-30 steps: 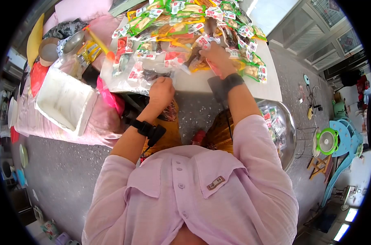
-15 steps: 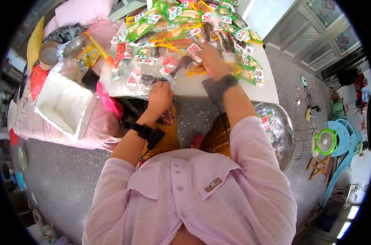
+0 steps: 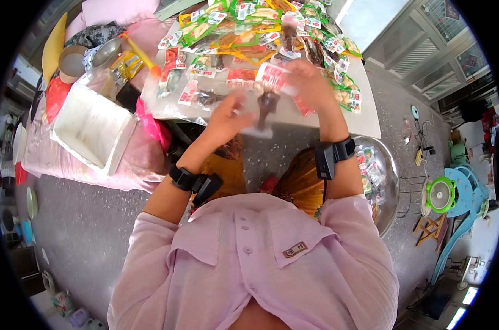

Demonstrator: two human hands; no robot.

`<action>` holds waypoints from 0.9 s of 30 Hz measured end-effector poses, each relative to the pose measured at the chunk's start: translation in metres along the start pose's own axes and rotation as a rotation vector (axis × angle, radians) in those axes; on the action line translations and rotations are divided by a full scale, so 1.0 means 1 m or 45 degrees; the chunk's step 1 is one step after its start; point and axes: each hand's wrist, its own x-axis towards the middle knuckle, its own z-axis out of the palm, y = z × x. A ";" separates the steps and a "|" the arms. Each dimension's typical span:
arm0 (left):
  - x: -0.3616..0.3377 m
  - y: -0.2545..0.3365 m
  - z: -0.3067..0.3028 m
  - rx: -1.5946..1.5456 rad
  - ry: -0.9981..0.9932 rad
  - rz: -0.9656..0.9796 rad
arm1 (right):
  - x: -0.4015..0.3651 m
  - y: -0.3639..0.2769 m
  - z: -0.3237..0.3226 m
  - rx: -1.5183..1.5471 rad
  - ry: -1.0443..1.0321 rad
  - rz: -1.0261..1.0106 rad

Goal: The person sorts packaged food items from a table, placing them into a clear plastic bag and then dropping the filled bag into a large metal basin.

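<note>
From the head view, the person in a pale pink shirt holds a snack packet (image 3: 267,103) up between both hands, just above the near edge of the white table (image 3: 321,120). It is a clear pouch with a dark piece inside and a red-and-white label at its top. The right hand (image 3: 310,80) is closed around the labelled upper end, fingers clamped on the plastic. The left hand (image 3: 227,113) reaches in from below with its fingers against the pouch's lower left side; motion blur hides whether they pinch it or only touch it. Each wrist wears a black band. Beyond the hands, a heap of packets (image 3: 244,33) in green, yellow and red wrappers covers the far part of the table. To the left, on a pink cloth, a white box (image 3: 90,127) stands open, with a yellow stick (image 3: 141,52) and two metal dishes (image 3: 76,60) near it. To the right of the person's right forearm, a metal basin (image 3: 386,181) on the floor holds more packets.
</note>
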 end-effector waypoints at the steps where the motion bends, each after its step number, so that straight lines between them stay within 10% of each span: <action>1: -0.002 0.005 0.001 -0.226 -0.306 -0.114 | -0.005 0.003 0.006 -0.007 -0.052 0.028; 4: -0.014 0.001 0.014 -0.311 -0.544 -0.353 | -0.021 0.018 0.015 -0.111 -0.052 0.029; 16: -0.019 -0.024 0.041 -1.160 -0.176 -0.504 | -0.109 0.098 0.038 0.864 0.278 0.353; 22: -0.012 -0.038 0.013 0.946 0.271 0.278 | -0.101 0.087 0.022 0.689 0.689 0.274; 27: -0.005 -0.043 0.004 1.342 0.182 0.021 | -0.100 0.098 0.012 0.548 0.620 0.296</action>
